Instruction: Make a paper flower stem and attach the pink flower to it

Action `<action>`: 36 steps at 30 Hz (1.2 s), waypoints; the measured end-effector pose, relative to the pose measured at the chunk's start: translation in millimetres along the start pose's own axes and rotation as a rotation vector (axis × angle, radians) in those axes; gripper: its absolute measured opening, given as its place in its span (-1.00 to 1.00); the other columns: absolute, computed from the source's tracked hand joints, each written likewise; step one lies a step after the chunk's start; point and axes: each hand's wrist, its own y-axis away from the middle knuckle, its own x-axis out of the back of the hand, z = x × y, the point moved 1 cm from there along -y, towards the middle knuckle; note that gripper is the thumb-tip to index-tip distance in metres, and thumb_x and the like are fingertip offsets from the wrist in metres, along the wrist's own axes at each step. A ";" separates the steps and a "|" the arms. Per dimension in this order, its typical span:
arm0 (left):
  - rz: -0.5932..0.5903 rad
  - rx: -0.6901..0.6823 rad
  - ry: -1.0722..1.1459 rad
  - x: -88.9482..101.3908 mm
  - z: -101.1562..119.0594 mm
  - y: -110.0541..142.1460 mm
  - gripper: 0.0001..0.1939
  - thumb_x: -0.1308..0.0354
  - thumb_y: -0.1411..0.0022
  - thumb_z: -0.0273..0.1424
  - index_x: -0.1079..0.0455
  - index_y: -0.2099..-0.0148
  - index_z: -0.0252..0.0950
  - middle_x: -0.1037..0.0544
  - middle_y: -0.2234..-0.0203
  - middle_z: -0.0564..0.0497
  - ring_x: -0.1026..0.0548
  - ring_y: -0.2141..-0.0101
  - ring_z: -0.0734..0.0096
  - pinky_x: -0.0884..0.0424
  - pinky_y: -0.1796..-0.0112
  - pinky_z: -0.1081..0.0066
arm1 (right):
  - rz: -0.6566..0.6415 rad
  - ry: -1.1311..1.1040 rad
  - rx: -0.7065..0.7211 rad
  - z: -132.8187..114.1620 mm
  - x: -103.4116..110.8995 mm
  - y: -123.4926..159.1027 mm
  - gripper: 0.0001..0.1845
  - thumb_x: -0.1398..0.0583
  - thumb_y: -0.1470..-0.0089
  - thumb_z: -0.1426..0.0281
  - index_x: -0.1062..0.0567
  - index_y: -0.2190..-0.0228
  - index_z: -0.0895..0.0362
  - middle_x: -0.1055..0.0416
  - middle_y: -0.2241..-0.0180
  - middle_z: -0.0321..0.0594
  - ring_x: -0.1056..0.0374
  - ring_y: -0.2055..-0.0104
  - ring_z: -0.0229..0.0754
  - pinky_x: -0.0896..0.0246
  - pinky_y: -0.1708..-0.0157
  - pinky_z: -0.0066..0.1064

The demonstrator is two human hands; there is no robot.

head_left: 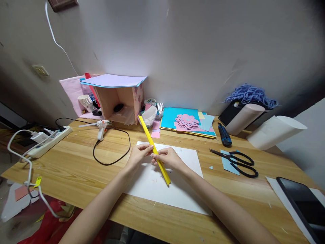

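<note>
A long, narrow yellow strip (pixel 145 128), seemingly folded paper, is held slantwise above a white sheet (pixel 188 183). My left hand (pixel 140 155) pinches it near the middle from the left side. Just below that spot, my right hand (pixel 169 158) grips the same strip between thumb and fingers. Its far end points up and left, and its near end comes down toward the table edge. Faint coloured marks show on the white sheet under my hands.
To the left lie a hot glue gun (pixel 102 128) with its black cord and a power strip (pixel 50 141). A cardboard box (pixel 138 101) stands behind. On the right are scissors (pixel 235 158), a utility knife (pixel 224 135), a paper roll (pixel 275 132) and a phone (pixel 302 200). Coloured paper (pixel 167 118) is stacked at the back.
</note>
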 end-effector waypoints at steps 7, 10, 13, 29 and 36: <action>-0.023 -0.034 -0.055 2.3 3.0 -0.5 -0.63 -0.36 0.22 -0.19 -0.55 0.38 -0.37 -0.56 0.49 -0.06 -0.44 0.45 0.44 -0.34 0.34 0.45 | -0.036 -0.032 -0.009 -3.4 -2.2 2.3 -0.71 -0.33 0.17 0.27 -0.55 0.43 0.26 -0.54 0.45 -0.06 -0.47 0.47 -0.19 -0.39 0.46 -0.44; -0.044 -0.058 -0.078 3.3 5.3 0.6 -0.65 -0.33 0.17 -0.18 -0.54 0.40 -0.38 -0.53 0.55 -0.02 -0.40 0.50 0.50 -0.30 0.40 0.49 | -0.111 -0.041 0.011 -4.5 -2.7 3.0 -0.61 -0.33 0.19 0.21 -0.55 0.35 0.26 -0.54 0.41 -0.05 -0.47 0.44 -0.19 -0.38 0.44 -0.44; -0.033 -0.022 -0.072 6.5 6.8 3.0 -0.64 -0.34 0.18 -0.18 -0.54 0.41 -0.39 -0.52 0.55 -0.04 -0.40 0.49 0.49 -0.31 0.40 0.50 | -0.179 0.016 0.039 -5.9 -2.8 5.2 -0.58 -0.29 0.15 0.16 -0.55 0.32 0.25 -0.54 0.35 -0.05 -0.46 0.43 -0.22 -0.31 0.49 -0.51; 0.510 0.060 -0.045 167.4 37.4 138.6 -0.63 -0.39 0.27 -0.21 -0.52 0.39 -0.35 -0.55 0.45 -0.06 -0.48 0.40 0.41 -0.38 0.31 0.49 | -0.072 0.374 0.229 -25.7 -122.0 -84.6 -0.75 -0.17 -0.04 0.26 -0.41 0.30 0.20 -0.48 0.28 -0.12 -0.40 0.47 -0.32 -0.28 0.48 -0.51; 0.625 0.112 0.033 220.2 13.0 140.3 -0.59 -0.40 0.32 -0.20 -0.52 0.38 -0.34 -0.57 0.46 -0.04 -0.49 0.42 0.48 -0.36 0.35 0.57 | 0.148 0.530 0.245 -45.2 -227.8 -157.5 -0.53 -0.21 0.06 0.21 -0.33 0.17 0.26 -0.35 0.08 0.15 -0.30 0.04 0.05 -0.22 0.17 -0.30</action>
